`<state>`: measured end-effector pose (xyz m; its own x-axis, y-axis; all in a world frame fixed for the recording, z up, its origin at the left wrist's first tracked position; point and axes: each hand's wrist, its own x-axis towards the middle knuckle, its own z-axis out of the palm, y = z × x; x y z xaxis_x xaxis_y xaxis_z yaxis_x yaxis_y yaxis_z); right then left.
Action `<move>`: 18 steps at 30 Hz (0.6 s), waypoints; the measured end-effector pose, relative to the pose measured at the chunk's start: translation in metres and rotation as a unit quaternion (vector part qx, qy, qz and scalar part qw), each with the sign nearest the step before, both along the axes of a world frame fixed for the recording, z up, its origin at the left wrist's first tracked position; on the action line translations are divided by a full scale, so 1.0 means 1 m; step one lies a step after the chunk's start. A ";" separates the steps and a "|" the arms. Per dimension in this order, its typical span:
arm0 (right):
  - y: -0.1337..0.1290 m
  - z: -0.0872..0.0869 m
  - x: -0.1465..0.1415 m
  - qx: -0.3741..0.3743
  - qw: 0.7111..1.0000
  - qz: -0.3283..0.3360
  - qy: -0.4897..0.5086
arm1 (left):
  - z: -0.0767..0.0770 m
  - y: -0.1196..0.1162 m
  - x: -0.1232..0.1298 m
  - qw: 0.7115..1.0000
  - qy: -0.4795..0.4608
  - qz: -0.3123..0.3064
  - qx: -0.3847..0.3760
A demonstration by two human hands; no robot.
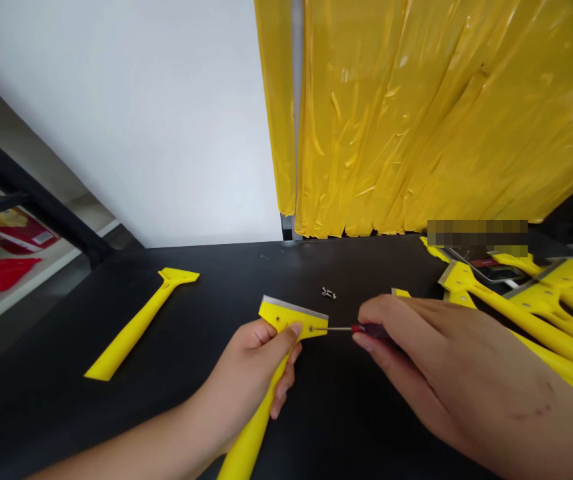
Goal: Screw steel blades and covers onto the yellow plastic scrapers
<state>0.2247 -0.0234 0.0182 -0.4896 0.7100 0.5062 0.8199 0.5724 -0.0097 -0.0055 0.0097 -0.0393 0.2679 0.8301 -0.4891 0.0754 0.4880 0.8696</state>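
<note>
My left hand (259, 360) is closed around the neck of a yellow scraper (249, 437), its thumb pressed on the head. A grey metal blade (296, 307) runs along the scraper's top edge. In my right hand (431, 373) is a screwdriver (339, 329) with a dark red handle, mostly hidden by the fingers. Its thin shaft lies nearly level, and the tip meets a screw at the right hole of the scraper head. The left hole (278, 319) shows as a dark dot. A few small screws (329, 293) lie on the table just beyond the scraper.
Another yellow scraper (136, 327) without a visible blade lies at left on the black table (206, 267). Several bladed scrapers (561, 293) are piled at right, near a dark phone-like device (499, 272). Yellow plastic sheeting (406, 120) and a white panel (166, 120) stand behind.
</note>
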 end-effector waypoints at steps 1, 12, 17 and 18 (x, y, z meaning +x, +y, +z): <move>0.000 0.000 0.000 -0.002 1.000 -0.003 -0.002 | 0.000 0.000 0.000 1.000 0.001 0.000 0.001; -0.002 -0.005 0.000 -0.035 0.998 -0.007 0.044 | 0.022 0.002 -0.004 0.992 0.057 0.019 0.108; 0.000 -0.007 0.001 -0.026 0.998 -0.030 0.057 | 0.029 0.003 -0.008 0.982 0.082 0.017 0.168; 0.000 -0.008 0.001 -0.024 0.998 -0.032 0.057 | 0.029 0.003 -0.009 0.981 0.084 0.019 0.173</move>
